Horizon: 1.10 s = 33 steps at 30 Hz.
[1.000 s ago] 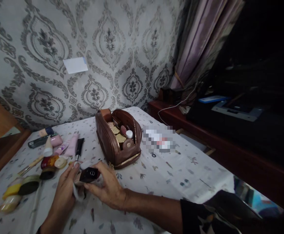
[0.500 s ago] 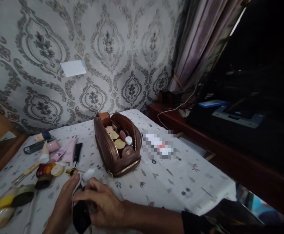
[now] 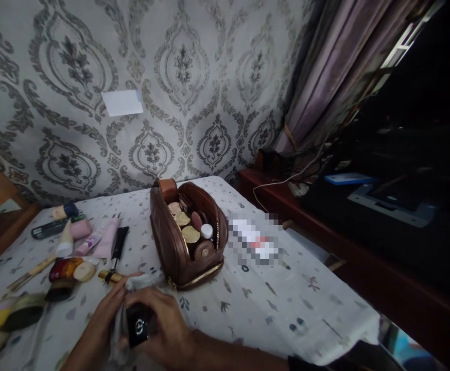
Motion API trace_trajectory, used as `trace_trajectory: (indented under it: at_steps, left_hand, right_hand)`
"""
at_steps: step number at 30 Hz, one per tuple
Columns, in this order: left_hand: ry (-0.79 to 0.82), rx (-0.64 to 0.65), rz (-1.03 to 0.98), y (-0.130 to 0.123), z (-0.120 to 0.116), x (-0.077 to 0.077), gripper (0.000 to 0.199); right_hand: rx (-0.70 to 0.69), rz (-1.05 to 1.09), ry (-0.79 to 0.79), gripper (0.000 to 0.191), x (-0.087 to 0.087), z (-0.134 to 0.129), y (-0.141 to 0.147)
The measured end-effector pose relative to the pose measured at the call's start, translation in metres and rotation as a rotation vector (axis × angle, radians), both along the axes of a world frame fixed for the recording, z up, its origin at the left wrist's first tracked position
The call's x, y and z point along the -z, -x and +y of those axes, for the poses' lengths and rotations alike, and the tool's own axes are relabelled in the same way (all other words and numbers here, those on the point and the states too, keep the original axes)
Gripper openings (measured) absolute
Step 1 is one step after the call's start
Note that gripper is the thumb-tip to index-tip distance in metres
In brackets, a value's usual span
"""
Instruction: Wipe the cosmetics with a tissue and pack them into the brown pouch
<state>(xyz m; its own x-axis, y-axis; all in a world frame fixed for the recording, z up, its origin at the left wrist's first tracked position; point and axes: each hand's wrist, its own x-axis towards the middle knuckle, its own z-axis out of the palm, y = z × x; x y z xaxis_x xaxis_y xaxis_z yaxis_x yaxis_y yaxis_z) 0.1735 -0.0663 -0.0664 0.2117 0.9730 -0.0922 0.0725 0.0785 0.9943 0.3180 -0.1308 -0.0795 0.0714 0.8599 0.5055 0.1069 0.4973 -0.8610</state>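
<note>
Black container [image 3: 137, 324] with a pale emblem on the face toward the camera lies within the fingers of the right hand [image 3: 165, 319], near the front edge of view and above the counter [image 3: 256, 314]. These fingers are bent round it, grasping it: they arch over its top and down its right side, so the emblem shows just left of the palm. Its lower end is dim, and the thumb's exact place cannot be made out.

The left hand [image 3: 105, 309] is beside it on the left, fingers rather straight and pointing toward the brown bag [image 3: 167, 232]. White cloth [image 3: 145, 280] lies between the two hands, against the left fingers and around the container's left side; whether the left fingers pinch it cannot be told.

Just beyond the left fingertips lies a gold tube [image 3: 110, 277], with a black tube [image 3: 119, 245] and a pink tube [image 3: 108, 237] behind it. The bag stands open past the right hand, apart from it, with gold lids [image 3: 191, 234] and a white cap [image 3: 207, 231] showing inside.
</note>
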Motion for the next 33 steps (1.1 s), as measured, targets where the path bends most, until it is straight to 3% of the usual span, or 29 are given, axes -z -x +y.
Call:
trace_trajectory:
  at_steps: [4,9,17,22,27,33]
  left_hand:
    - [0.223,-0.012,-0.093,0.004,0.0,0.008,0.055]
    - [0.301,0.034,-0.198,0.01,-0.007,0.007,0.074]
    - [0.344,0.032,-0.259,0.015,0.003,0.013,0.064]
    - [0.197,0.009,-0.163,0.005,0.001,0.001,0.068]
    - [0.009,0.071,0.037,-0.002,0.003,-0.011,0.064]
    - [-0.107,-0.024,0.081,0.0,0.0,0.004,0.055]
  right_hand:
    - [0.089,0.08,0.123,0.051,-0.013,-0.001,-0.006]
    - [0.009,0.325,0.317,0.05,-0.025,0.001,-0.011]
    - [0.076,0.183,0.222,0.033,-0.026,0.003,-0.011]
    - [0.05,0.165,0.217,0.049,-0.021,0.003,-0.012]
    - [0.09,0.046,0.219,0.032,-0.021,0.004,-0.013]
    - [0.107,-0.076,0.156,0.028,-0.022,0.003,-0.014]
